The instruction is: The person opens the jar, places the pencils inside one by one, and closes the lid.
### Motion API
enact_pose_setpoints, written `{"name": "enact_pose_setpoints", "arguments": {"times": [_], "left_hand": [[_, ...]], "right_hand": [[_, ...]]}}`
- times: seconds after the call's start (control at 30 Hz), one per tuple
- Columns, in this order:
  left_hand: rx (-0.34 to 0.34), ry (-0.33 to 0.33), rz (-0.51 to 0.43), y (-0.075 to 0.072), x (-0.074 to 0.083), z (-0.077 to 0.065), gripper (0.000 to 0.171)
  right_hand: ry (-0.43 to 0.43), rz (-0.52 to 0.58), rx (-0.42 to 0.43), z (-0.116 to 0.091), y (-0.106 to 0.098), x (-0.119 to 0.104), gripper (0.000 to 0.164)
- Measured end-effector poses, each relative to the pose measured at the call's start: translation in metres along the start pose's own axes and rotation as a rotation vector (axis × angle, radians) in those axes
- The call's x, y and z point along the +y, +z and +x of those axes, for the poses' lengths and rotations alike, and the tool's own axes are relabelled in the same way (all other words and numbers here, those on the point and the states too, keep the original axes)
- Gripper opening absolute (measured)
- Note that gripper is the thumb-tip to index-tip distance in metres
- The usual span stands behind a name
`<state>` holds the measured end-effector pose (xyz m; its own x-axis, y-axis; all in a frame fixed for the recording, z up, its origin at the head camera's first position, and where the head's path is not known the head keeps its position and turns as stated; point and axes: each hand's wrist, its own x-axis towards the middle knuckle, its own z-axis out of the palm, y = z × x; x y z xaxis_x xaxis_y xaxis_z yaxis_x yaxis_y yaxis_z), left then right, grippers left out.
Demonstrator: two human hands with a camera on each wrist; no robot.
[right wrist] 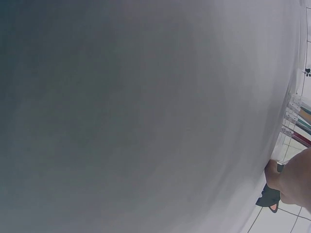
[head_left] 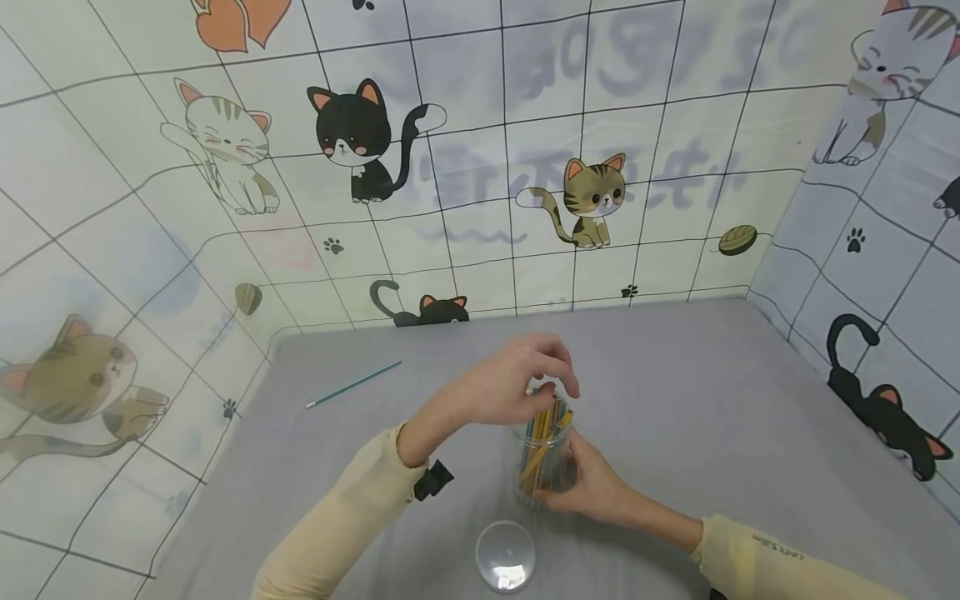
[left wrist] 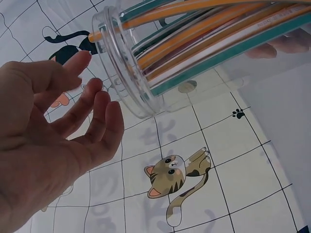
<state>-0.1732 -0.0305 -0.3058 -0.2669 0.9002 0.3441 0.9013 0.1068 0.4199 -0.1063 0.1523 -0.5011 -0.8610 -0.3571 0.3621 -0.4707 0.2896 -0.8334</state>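
A clear jar [head_left: 524, 467] stands on the grey table, filled with several pencils [head_left: 542, 454] in orange, teal and other colours. My right hand [head_left: 600, 483] grips the jar low on its side. My left hand [head_left: 510, 379] hovers over the jar's mouth, fingers loosely bent. The left wrist view shows the left hand [left wrist: 63, 126] beside the jar's rim [left wrist: 129, 73] with nothing between its fingers. At the right edge of the right wrist view, part of the right hand [right wrist: 294, 179] appears near some pencil ends [right wrist: 302, 138].
A round clear lid [head_left: 506, 556] lies on the table [head_left: 712, 400] in front of the jar. Farther back on the left lies a single blue-green pencil [head_left: 354, 384]. Cloth walls [head_left: 480, 267] with cat drawings and grid lines border the table behind and at both sides.
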Motion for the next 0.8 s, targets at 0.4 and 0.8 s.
{"name": "enact_pose_setpoints", "arguments": {"times": [0.4,0.8], "left_hand": [[-0.093,-0.031,0.255,-0.007,0.007,-0.004,0.028],[-0.14,-0.326,0.587,-0.017,0.016,-0.016,0.023]], "right_hand": [[0.048,0.028,-0.027,0.0,-0.001,-0.002,0.092],[0.04,0.019,0.01,0.001,0.001,-0.002,0.092]]}}
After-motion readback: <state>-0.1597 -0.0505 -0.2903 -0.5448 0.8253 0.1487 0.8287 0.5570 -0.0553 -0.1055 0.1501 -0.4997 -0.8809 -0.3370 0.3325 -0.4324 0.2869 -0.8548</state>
